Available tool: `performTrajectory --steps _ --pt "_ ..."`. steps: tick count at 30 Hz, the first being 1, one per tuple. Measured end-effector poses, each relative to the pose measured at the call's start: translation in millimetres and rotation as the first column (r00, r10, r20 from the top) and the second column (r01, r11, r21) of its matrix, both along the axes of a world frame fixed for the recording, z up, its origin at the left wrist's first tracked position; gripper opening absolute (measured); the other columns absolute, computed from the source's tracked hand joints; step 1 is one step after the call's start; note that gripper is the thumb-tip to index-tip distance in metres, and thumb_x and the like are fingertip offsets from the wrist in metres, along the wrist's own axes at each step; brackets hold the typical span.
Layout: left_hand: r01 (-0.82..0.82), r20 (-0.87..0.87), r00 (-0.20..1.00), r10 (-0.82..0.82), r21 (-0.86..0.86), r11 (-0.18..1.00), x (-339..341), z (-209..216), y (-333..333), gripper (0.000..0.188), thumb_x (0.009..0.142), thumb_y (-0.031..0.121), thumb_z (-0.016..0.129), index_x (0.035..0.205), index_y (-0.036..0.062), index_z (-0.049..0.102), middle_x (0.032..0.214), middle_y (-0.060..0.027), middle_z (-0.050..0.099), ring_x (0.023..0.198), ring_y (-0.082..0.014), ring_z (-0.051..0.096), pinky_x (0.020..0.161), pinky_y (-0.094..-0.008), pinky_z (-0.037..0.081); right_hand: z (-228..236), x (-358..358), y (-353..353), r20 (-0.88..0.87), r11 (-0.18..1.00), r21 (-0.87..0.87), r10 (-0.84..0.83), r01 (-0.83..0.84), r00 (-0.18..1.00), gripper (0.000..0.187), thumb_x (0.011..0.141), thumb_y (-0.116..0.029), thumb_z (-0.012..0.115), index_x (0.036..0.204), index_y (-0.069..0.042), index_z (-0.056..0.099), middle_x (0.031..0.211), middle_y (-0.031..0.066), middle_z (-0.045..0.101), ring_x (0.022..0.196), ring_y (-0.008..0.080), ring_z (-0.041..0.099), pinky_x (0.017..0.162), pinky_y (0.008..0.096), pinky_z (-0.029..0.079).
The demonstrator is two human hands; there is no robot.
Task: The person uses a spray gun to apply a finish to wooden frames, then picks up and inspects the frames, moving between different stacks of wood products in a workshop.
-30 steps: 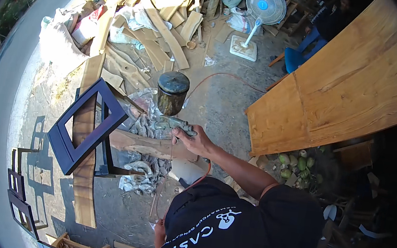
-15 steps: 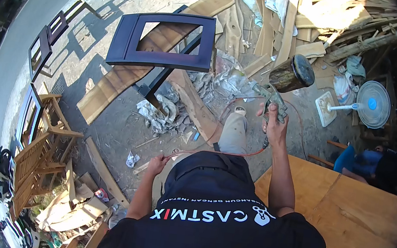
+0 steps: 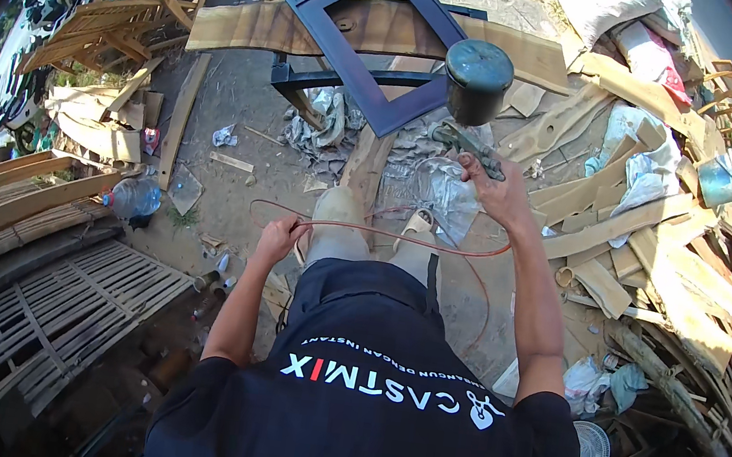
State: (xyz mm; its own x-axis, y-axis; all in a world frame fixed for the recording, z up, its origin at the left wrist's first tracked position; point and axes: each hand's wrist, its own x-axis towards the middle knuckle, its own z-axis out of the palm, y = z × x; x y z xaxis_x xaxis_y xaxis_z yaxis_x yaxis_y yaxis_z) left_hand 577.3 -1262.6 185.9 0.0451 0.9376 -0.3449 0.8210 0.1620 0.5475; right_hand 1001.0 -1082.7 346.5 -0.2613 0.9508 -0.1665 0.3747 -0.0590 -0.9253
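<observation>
My right hand is closed round the handle of a spray gun, whose round dark cup stands upright on top. The cup overlaps the right edge of a dark purple wooden frame panel with a rectangular opening; I cannot tell the distance between them. The panel lies slanted over a long brown plank, above a dark stand. A thin reddish air hose runs in front of my legs. My left hand pinches it beside my left thigh.
Crumpled plastic sheeting lies on the ground beyond my feet. Loose boards are heaped at the right. Wooden chairs stand far left, with a slatted bamboo platform nearer. A large clear water bottle lies at the left.
My view has turned left, bringing the panel from upper left to upper middle; the wooden table has left view. The spray gun now appears close to the panel, its cup more upright.
</observation>
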Motion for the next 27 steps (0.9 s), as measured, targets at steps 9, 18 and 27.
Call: performTrajectory --steps 9,18,27 --pt "-0.215 -0.023 0.976 0.214 -0.054 0.975 100 15 -29 0.039 0.094 0.036 0.068 0.08 0.0004 0.059 0.077 -0.024 0.065 0.074 -0.0444 0.065 0.063 -0.0504 0.048 -9 -22 133 0.117 0.974 -0.059 0.223 -0.217 0.968 0.055 0.09 -0.058 0.069 0.104 -0.005 0.075 0.065 0.0063 0.062 0.062 0.0143 0.057 0.061 0.0335 0.047" --pt "-0.304 -0.051 0.953 0.3 -0.098 0.948 121 11 -16 0.044 0.094 0.04 0.067 0.074 0.0013 0.059 0.071 -0.0238 0.063 0.07 -0.043 0.065 0.061 -0.05 0.049 -10 -48 210 0.151 0.94 -0.005 0.339 -0.342 0.929 0.066 0.088 -0.065 0.066 0.095 0.001 0.071 0.065 0.0064 0.06 0.063 0.0162 0.057 0.063 0.0345 0.048" --pt "-0.364 -0.011 0.931 0.364 -0.051 0.93 138 22 8 0.044 0.088 0.037 0.074 0.071 0.0016 0.054 0.062 -0.0186 0.058 0.059 -0.0378 0.062 0.056 -0.0453 0.047 14 0 200 0.11 0.795 -0.261 0.588 -0.547 0.802 0.051 0.094 -0.051 0.066 0.108 -0.002 0.072 0.068 0.0062 0.061 0.064 0.0147 0.059 0.064 0.035 0.049"
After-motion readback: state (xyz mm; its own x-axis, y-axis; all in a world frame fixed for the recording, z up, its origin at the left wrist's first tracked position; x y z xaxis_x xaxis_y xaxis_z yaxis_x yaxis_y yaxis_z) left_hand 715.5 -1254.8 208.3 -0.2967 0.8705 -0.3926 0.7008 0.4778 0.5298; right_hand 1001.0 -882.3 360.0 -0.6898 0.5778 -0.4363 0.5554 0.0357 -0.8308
